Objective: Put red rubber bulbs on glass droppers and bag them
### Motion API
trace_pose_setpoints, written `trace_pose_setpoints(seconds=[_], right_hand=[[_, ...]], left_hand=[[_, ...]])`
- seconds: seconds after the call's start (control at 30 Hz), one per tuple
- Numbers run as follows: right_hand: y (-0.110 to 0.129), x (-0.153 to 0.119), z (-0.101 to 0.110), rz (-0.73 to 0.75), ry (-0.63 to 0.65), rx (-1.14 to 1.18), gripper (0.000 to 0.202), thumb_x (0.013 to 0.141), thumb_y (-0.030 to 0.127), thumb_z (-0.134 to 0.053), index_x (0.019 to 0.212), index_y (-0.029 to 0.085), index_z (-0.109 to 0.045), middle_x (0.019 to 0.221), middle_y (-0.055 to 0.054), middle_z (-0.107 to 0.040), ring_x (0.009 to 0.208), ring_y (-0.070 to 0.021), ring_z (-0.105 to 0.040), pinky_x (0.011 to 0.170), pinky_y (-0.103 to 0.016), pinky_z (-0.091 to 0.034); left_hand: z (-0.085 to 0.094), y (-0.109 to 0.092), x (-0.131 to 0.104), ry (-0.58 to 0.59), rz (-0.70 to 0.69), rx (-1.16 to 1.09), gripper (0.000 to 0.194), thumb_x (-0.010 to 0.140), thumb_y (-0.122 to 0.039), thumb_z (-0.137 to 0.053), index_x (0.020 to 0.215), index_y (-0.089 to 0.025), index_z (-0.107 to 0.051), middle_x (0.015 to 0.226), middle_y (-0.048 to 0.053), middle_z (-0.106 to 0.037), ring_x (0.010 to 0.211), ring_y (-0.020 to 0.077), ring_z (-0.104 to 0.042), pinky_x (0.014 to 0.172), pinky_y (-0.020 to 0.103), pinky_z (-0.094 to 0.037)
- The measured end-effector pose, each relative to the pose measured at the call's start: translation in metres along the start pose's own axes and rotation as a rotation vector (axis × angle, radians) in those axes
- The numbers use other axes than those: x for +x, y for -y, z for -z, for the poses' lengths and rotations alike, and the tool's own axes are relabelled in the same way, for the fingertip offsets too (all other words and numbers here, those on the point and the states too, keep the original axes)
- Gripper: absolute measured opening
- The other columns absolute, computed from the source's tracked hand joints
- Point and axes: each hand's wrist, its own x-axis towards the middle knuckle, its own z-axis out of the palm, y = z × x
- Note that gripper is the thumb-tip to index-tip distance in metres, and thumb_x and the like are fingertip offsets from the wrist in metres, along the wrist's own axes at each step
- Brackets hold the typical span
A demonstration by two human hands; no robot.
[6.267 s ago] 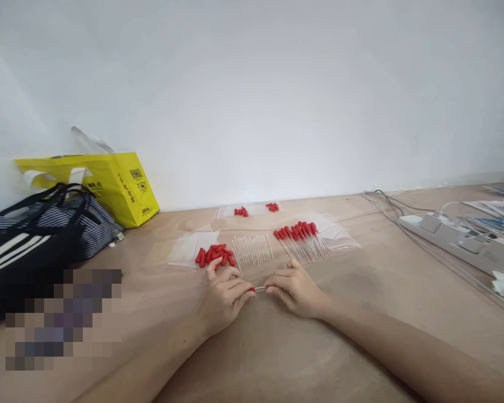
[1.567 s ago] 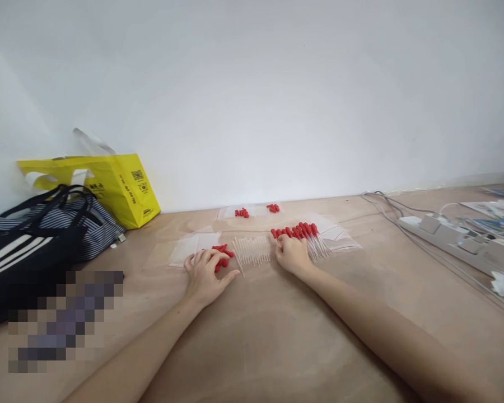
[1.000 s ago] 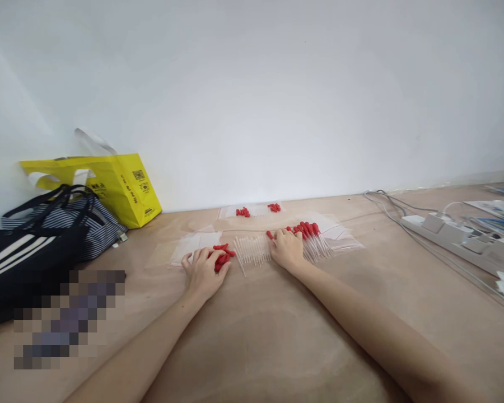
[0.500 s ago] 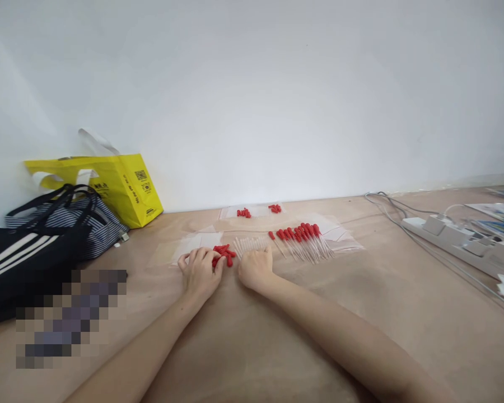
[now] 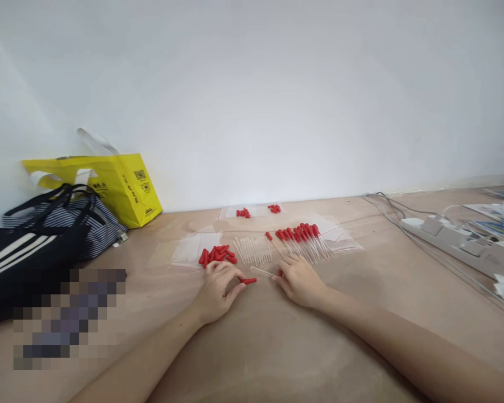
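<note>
My left hand (image 5: 222,288) pinches a red rubber dropper bulb (image 5: 248,280) between thumb and fingertips, its narrow end pointing right. Facing it, my right hand (image 5: 298,280) grips a thin clear dropper tube (image 5: 262,271) whose free end points left toward the bulb; the two are apart. A pile of red bulbs (image 5: 216,254) lies just beyond my left hand on a clear plastic bag. Loose clear tubes (image 5: 253,250) form a row in the middle. Behind my right hand, several droppers with red bulbs fitted (image 5: 304,232) lie side by side.
Zip bags (image 5: 336,229) lie under the finished row. More red bulbs (image 5: 243,213) rest on plastic near the wall. A yellow bag (image 5: 138,190) and dark striped bags (image 5: 103,229) stand at left. A white power strip (image 5: 457,240) with cables is at right.
My left hand has drawn back from the bulb pile with one bulb. My right hand has moved right and nearer from the tube row, now holding one tube.
</note>
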Motion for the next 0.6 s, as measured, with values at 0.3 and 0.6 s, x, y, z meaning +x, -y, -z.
trace_pose_setpoints(seconds=[0.3, 0.6], right_hand=[[-0.025, -0.015, -0.005, 0.031, -0.083, 0.284, 0.008, 0.075, 0.025, -0.054, 0.072, 0.018, -0.053, 0.071, -0.002, -0.057, 0.072, -0.0151, -0.049, 0.066, -0.027, -0.034], [-0.013, -0.002, -0.015, -0.14, -0.077, 0.254, 0.014, 0.076, 0.032, -0.054, 0.072, 0.019, -0.055, 0.077, -0.002, -0.058, 0.077, -0.0166, -0.05, 0.066, -0.028, -0.028]], left_hand=[[0.001, -0.007, 0.002, 0.086, 0.028, 0.019, 0.021, 0.074, -0.026, -0.053, 0.094, -0.023, -0.057, 0.092, 0.003, -0.06, 0.089, 0.0212, -0.049, 0.081, 0.04, -0.027], [-0.014, -0.012, 0.007, 0.036, 0.084, 0.026, 0.015, 0.08, -0.031, -0.051, 0.082, -0.028, -0.065, 0.089, 0.001, -0.06, 0.089, 0.0209, -0.049, 0.078, 0.038, -0.03]])
